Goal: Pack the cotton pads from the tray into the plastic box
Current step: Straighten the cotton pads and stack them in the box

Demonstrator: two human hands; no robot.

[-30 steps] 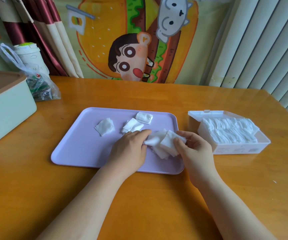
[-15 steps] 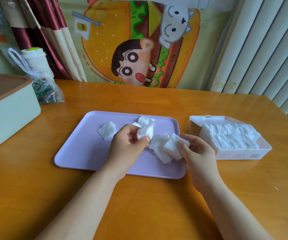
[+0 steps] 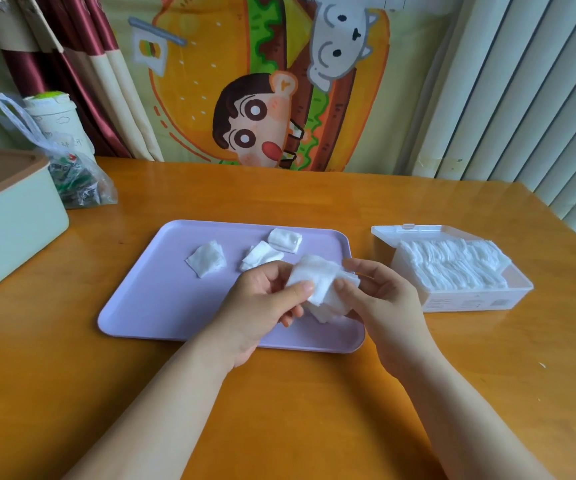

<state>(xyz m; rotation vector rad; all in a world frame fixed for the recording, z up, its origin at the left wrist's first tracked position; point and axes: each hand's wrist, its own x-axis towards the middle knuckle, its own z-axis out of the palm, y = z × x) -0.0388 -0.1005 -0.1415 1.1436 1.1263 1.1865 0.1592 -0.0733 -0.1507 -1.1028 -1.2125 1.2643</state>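
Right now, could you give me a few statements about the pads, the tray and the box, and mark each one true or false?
1. Both hands hold one bunch of cotton pads above the purple tray: the left hand and right hand meet on it. True.
2. The purple tray has been emptied. False: three loose pads still lie on it, one toward its left, two near the far edge.
3. The plastic box sits to the right of the tray, lid open, with rows of pads inside. True.
4. The green bin sits between tray and box. False: it sits at the table's left edge.
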